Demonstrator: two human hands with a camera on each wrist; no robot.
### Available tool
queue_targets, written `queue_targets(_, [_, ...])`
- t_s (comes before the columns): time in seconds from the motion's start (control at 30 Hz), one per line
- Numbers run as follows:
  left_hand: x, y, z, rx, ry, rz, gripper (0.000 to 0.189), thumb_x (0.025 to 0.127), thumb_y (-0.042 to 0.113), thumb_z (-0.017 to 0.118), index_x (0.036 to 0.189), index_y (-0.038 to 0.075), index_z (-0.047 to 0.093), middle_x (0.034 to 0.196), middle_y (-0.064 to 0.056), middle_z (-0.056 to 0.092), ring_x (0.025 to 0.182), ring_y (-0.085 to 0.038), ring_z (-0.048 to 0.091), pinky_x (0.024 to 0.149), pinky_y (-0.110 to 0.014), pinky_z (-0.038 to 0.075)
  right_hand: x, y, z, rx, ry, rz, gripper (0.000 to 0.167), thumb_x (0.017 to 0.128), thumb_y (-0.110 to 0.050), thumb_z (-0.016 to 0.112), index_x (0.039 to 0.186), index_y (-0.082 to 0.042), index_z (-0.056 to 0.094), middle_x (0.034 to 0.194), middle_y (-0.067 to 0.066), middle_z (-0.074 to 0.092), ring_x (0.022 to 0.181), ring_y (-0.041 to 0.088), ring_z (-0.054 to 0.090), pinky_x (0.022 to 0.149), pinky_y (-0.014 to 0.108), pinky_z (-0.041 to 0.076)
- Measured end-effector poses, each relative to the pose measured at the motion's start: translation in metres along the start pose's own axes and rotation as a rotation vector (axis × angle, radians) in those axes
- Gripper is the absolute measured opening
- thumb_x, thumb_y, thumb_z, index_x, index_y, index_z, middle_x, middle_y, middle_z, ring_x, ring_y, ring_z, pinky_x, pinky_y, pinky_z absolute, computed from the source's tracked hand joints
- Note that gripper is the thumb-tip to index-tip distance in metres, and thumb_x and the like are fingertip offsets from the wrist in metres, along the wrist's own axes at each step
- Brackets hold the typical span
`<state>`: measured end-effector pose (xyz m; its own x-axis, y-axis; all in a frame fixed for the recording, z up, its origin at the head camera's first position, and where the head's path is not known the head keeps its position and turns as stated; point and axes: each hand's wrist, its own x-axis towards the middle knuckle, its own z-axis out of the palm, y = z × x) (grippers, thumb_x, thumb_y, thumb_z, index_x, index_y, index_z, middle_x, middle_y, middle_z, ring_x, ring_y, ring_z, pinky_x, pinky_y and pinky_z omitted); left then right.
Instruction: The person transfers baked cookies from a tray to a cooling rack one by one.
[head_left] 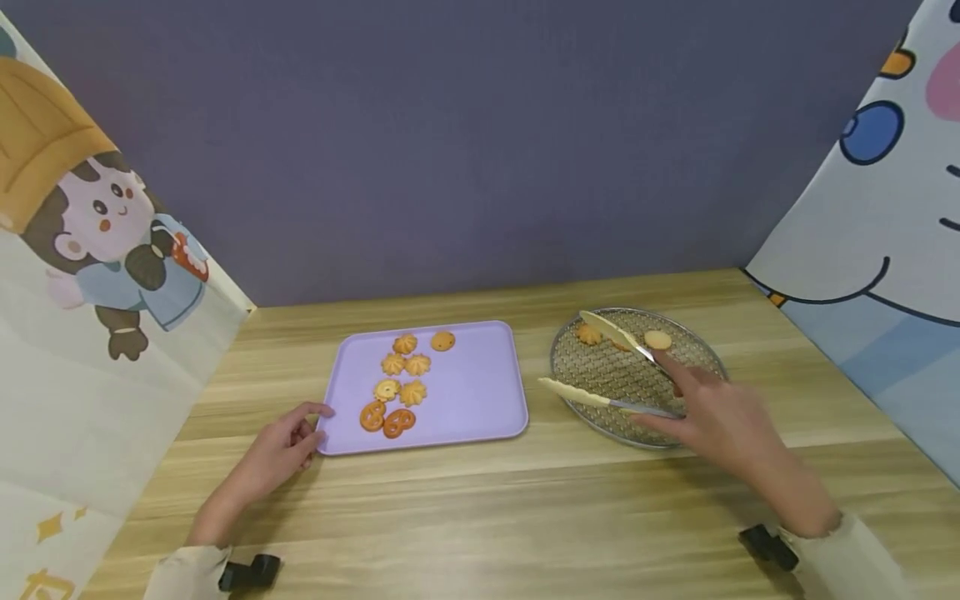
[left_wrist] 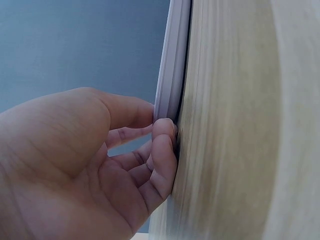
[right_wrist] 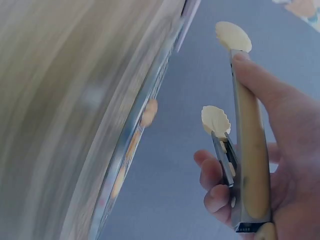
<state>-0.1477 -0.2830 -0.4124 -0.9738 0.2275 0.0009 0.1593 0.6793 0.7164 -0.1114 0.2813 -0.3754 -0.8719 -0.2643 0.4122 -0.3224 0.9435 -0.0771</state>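
Note:
My left hand (head_left: 279, 450) pinches the near left corner of a lilac tray (head_left: 472, 383); the left wrist view shows thumb and fingers at its rim (left_wrist: 172, 65). On the tray lie several flower-shaped cookies (head_left: 412, 392), a round cookie (head_left: 442, 341) and two pretzels (head_left: 399, 422). My right hand (head_left: 723, 421) holds metal tongs (right_wrist: 254, 155) with cream scalloped tips spread apart, nothing between them. The tongs are over a round wire rack (head_left: 630, 408). On it are a flower-shaped cookie (head_left: 588, 334), a pale round cookie (head_left: 657, 339) and one cookie partly hidden by the tongs.
The wooden table (head_left: 480, 517) runs up to a dark grey-blue back panel (head_left: 480, 150). Printed cartoon panels stand on the left (head_left: 75, 417) and right (head_left: 847, 275). Bare wood separates tray and rack.

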Motion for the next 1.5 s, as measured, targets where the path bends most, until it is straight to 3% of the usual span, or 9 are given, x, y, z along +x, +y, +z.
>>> queue_targets(0.2, [0.002,0.001,0.0,0.01,0.001,0.002,0.03,0.098,0.0,0.057,0.127,0.003,0.057,0.076,-0.007,0.055,0.058,-0.013,0.053,0.048,-0.024,0.046,0.008,-0.019,0.009,-0.002,0.039,-0.116,0.096,0.07,-0.061,0.08,0.145,-0.011,0.048,0.092,0.017,0.069,0.046,0.009,0.041,0.039,0.029,0.036])
queue_targets(0.4, [0.003,0.0,0.0,0.009,0.0,0.002,0.029,0.098,0.0,0.057,0.127,0.003,0.057,0.076,-0.007,0.055,0.058,-0.013,0.054,0.048,-0.024,0.047,0.018,-0.034,0.018,-0.005,0.061,-0.221,0.099,0.067,-0.063,0.081,0.145,-0.013,0.048,0.087,0.015,0.07,0.047,0.008,0.045,0.038,0.022,0.035])
queue_targets(0.67, [0.003,0.0,0.0,0.012,-0.003,-0.004,0.029,0.098,0.0,0.057,0.127,0.003,0.057,0.077,-0.007,0.055,0.058,-0.013,0.054,0.048,-0.025,0.047,0.037,-0.061,0.026,0.058,-0.003,-0.265,0.092,0.074,-0.069,0.074,0.144,-0.015,0.048,0.088,0.011,0.07,0.054,0.015,0.057,0.042,0.03,0.044])
queue_targets(1.1, [0.002,0.001,0.0,0.005,-0.006,-0.005,0.03,0.097,-0.002,0.056,0.127,0.001,0.056,0.077,-0.008,0.055,0.058,-0.013,0.054,0.048,-0.025,0.047,0.068,-0.101,0.039,0.083,-0.026,-0.33,0.091,0.071,-0.068,0.077,0.138,-0.009,0.057,0.08,0.008,0.067,0.05,0.009,0.049,0.037,0.02,0.032])
queue_targets(1.37, [0.002,0.001,0.0,0.013,0.004,0.007,0.03,0.097,-0.001,0.057,0.127,0.002,0.057,0.077,-0.007,0.055,0.058,-0.013,0.053,0.047,-0.025,0.047,0.081,-0.109,0.05,0.088,-0.11,-0.369,0.071,0.083,-0.059,0.071,0.136,-0.012,0.062,0.078,0.007,0.068,0.05,0.007,0.047,0.042,0.021,0.037])
queue_targets(1.5, [0.002,0.0,0.0,0.018,0.004,-0.001,0.03,0.097,-0.002,0.057,0.127,0.002,0.057,0.077,-0.007,0.055,0.058,-0.013,0.054,0.048,-0.025,0.047,0.087,-0.114,0.057,0.1,-0.13,-0.38,0.066,0.085,-0.057,0.071,0.133,-0.013,0.063,0.073,0.002,0.064,0.049,0.006,0.044,0.042,0.021,0.036])
